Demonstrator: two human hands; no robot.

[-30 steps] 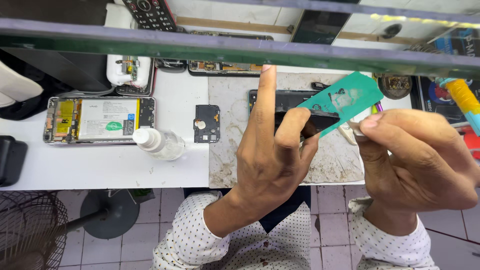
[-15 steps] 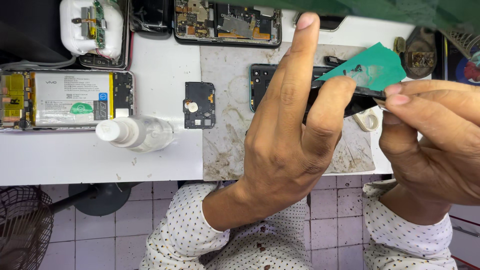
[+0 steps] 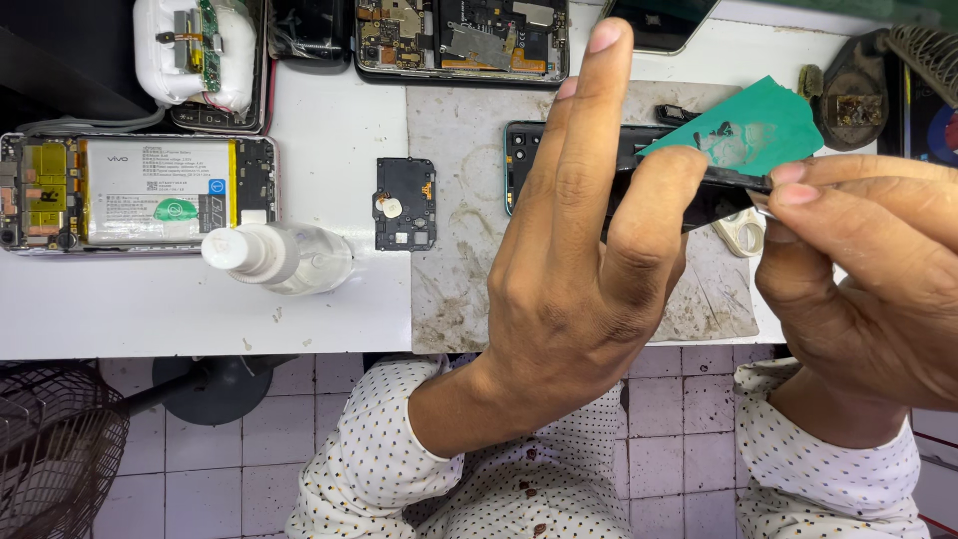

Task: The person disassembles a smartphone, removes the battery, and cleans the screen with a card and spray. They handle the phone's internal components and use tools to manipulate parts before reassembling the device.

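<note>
Over the stained work mat [image 3: 469, 289] at the counter's [image 3: 200, 319] three o'clock side, the left hand [image 3: 574, 299] pinches a dark phone body [image 3: 738, 182] while right-hand fingers [image 3: 798, 195] grip a green plastic card [image 3: 743, 130] wedged in its seam, prying apparently unfinished.

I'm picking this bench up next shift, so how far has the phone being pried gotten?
Done: a black inner cover plate lies loose on the white table. In hand: the left hand grips a dark phone while the right hand holds a green plastic pry card at its edge. Left: how far it has opened is hidden.
</note>
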